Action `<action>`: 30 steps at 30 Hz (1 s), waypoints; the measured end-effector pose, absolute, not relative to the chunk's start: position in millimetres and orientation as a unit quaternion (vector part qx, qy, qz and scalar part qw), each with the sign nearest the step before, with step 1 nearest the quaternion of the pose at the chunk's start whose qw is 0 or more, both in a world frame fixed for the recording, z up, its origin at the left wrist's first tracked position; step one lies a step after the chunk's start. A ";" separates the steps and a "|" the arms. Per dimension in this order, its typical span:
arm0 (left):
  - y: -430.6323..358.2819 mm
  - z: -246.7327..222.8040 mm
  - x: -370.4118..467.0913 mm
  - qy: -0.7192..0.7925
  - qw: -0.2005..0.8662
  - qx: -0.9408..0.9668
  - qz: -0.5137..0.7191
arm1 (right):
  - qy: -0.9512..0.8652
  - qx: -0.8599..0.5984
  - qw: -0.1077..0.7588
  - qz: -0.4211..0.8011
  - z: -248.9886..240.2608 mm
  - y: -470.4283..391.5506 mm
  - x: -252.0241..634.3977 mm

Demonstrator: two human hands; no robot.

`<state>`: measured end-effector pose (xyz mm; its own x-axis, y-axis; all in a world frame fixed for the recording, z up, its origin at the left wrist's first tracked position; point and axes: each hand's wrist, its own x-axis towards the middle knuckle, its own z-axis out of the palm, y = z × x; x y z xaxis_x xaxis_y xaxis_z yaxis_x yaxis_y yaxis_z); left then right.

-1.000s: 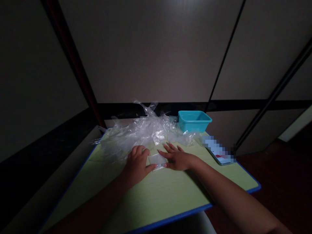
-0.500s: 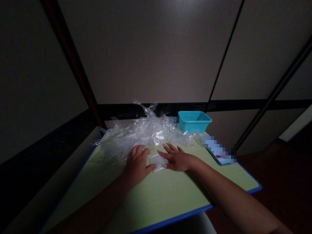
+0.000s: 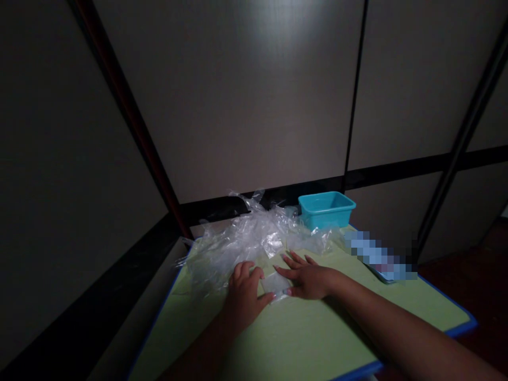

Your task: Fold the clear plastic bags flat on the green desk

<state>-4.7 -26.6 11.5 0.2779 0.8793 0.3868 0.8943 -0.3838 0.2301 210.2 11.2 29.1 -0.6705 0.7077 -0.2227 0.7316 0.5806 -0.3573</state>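
Head view: a small flat piece of clear plastic (image 3: 274,284) is laid on the green table (image 3: 305,333), between the two hands. By the left hand (image 3: 243,299), its left side is bordered; the fingers are bent and the thumb is stretched to the near edge, but whether anything is pinched cannot be told. By the right hand (image 3: 315,280), held open and palm down with fingers spread, the right side is covered and nothing is seen to be gripped. Even, light pressure is probably best applied from the middle outward, so that air is pushed out and no crease is trapped. One side should be kept pinned while the other is smoothed, since such thin film is likely to slide or cling to skin. Sleeves of film from the crumpled heap of clear plastic (image 3: 246,238) just beyond are best kept from being dragged in.
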 end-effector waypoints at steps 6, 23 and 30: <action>-24.2 9.0 -7.0 -0.546 0.018 -0.807 -0.224 | 0.885 0.410 0.033 -0.219 33.5 9.1 210.1; -22.9 19.8 -7.9 -0.505 0.004 -0.813 -0.290 | 0.889 0.405 0.044 -0.209 33.7 9.5 209.0; -23.3 11.1 -8.9 -0.542 0.002 -0.810 -0.224 | 0.888 0.407 0.041 -0.213 31.7 10.6 210.1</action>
<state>-8.9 -23.3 11.1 0.3117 0.8770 0.3656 0.8787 -0.4125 0.2403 210.1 10.6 31.7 -0.6660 0.7041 -0.2463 0.7392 0.5788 -0.3444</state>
